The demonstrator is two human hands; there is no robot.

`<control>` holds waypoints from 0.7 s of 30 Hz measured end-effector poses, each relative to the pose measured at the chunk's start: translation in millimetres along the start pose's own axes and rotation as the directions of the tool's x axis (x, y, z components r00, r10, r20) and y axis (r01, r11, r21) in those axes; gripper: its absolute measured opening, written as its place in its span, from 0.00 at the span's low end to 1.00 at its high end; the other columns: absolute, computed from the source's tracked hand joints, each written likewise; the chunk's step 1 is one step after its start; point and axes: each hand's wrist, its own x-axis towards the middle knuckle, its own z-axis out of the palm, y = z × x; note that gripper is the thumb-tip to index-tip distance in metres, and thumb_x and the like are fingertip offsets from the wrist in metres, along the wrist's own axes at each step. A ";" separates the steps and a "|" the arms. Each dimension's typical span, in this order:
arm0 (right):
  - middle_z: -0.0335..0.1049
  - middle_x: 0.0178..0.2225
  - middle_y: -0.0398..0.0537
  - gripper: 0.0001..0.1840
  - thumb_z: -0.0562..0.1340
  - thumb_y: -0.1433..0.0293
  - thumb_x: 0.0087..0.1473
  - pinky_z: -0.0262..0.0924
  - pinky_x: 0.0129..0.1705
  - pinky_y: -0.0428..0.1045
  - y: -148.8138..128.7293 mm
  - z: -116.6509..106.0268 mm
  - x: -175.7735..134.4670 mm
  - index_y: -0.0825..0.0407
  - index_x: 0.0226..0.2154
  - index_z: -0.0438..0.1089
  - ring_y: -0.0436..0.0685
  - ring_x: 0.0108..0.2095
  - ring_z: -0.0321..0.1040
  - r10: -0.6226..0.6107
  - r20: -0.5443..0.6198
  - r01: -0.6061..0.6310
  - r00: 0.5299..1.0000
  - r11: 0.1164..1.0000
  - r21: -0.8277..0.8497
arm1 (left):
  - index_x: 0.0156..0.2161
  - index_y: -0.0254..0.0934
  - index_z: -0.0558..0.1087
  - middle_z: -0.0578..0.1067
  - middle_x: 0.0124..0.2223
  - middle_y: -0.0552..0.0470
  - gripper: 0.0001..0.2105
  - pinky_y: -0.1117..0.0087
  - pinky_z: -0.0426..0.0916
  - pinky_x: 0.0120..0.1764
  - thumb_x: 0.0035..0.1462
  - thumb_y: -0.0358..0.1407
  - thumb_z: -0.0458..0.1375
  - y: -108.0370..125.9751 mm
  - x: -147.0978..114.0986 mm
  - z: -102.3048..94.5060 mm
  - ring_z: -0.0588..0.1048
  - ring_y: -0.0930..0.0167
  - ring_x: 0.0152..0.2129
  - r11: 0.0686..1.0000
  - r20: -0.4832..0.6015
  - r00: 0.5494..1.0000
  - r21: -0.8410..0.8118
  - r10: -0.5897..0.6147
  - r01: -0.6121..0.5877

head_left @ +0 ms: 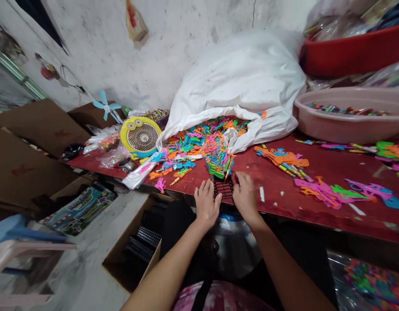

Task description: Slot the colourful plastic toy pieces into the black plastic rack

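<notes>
A black plastic grid rack (224,189) lies at the front edge of the red table, between my two hands. Its far part is filled with upright, brightly coloured plastic pieces (219,162) in pink, orange, green and blue. My left hand (205,204) is at the rack's left side, fingers forward and thumb by the grid. On the opposite side, my right hand (245,194) has its fingers bent against the rack's edge. Just behind, a large white sack (241,73) lies with its mouth toward me, spilling more such pieces.
Loose coloured pieces (335,192) lie on the red table (280,203) at right. A pink basin (348,116) and red basin (355,54) stand behind. A yellow fan (143,136) is at left. Below, a cardboard box (121,268) holds black racks (147,235).
</notes>
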 end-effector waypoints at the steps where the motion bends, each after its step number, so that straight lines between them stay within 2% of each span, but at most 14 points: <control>1: 0.69 0.48 0.63 0.22 0.50 0.79 0.55 0.58 0.54 0.58 0.1 -2.1 -2.1 0.61 0.50 0.69 0.63 0.50 0.63 0.001 -0.019 -0.001 1.000 1.000 -0.005 | 0.66 0.36 0.56 0.58 0.68 0.44 0.25 0.49 0.48 0.66 0.67 0.42 0.46 4.9 -3.5 1.4 0.52 0.60 0.67 1.000 -0.010 1.000 0.008 -0.014 0.014; 3: 0.69 0.49 0.62 0.20 0.50 0.76 0.59 0.57 0.54 0.58 -1.3 -7.0 -5.8 0.60 0.50 0.68 0.63 0.50 0.62 -0.024 0.003 0.024 1.000 0.999 -0.038 | 0.66 0.33 0.55 0.57 0.68 0.42 0.26 0.48 0.47 0.66 0.67 0.42 0.46 15.1 -10.5 4.4 0.52 0.59 0.67 0.999 -0.025 0.999 0.023 -0.033 0.034; 5: 0.70 0.49 0.59 0.19 0.50 0.74 0.61 0.56 0.53 0.56 -4.6 -11.7 -7.5 0.57 0.49 0.69 0.62 0.50 0.62 -0.051 0.097 0.059 0.994 0.995 -0.085 | 0.66 0.31 0.56 0.57 0.68 0.40 0.28 0.45 0.47 0.65 0.65 0.42 0.48 25.6 -17.9 8.0 0.52 0.56 0.66 0.999 -0.030 0.999 0.037 -0.031 0.032; 8: 0.71 0.44 0.56 0.15 0.51 0.74 0.60 0.55 0.47 0.54 -9.3 -16.9 -5.0 0.54 0.41 0.72 0.62 0.46 0.63 -0.020 0.247 0.066 0.969 0.981 -0.180 | 0.65 0.30 0.57 0.59 0.67 0.38 0.30 0.43 0.49 0.64 0.61 0.42 0.53 39.6 -28.9 13.7 0.56 0.53 0.64 0.999 -0.042 0.999 0.036 0.018 -0.016; 11: 0.70 0.40 0.56 0.14 0.51 0.75 0.59 0.53 0.43 0.53 -8.3 -20.2 1.0 0.53 0.35 0.72 0.61 0.44 0.63 0.008 0.324 0.072 0.946 0.969 -0.235 | 0.64 0.30 0.60 0.63 0.64 0.37 0.30 0.44 0.52 0.62 0.59 0.42 0.55 47.9 -35.0 15.1 0.60 0.53 0.62 0.998 -0.063 0.996 0.018 0.058 -0.057; 14: 0.70 0.42 0.56 0.15 0.51 0.75 0.59 0.53 0.45 0.52 -0.8 -22.9 8.1 0.55 0.38 0.73 0.61 0.47 0.63 -0.024 0.380 0.107 0.925 0.974 -0.199 | 0.62 0.31 0.63 0.66 0.62 0.37 0.29 0.45 0.56 0.59 0.59 0.42 0.56 50.5 -34.9 11.1 0.63 0.54 0.59 0.997 -0.066 0.995 0.000 0.079 -0.079; 18: 0.71 0.50 0.55 0.18 0.51 0.75 0.60 0.50 0.53 0.55 11.6 -26.7 16.4 0.53 0.46 0.73 0.62 0.54 0.60 -0.126 0.455 0.217 0.881 0.964 -0.152 | 0.61 0.34 0.64 0.67 0.61 0.40 0.27 0.46 0.60 0.56 0.59 0.41 0.58 51.2 -31.8 5.6 0.65 0.54 0.56 0.988 -0.058 0.986 -0.009 0.156 -0.157; 21: 0.71 0.51 0.53 0.18 0.52 0.74 0.60 0.51 0.55 0.55 21.6 -36.8 18.9 0.52 0.48 0.72 0.61 0.56 0.61 -0.186 0.445 0.254 0.876 0.962 -0.099 | 0.60 0.35 0.65 0.68 0.60 0.40 0.26 0.48 0.62 0.54 0.58 0.40 0.59 47.4 -30.3 4.5 0.66 0.55 0.54 0.977 -0.086 0.975 -0.050 0.204 -0.208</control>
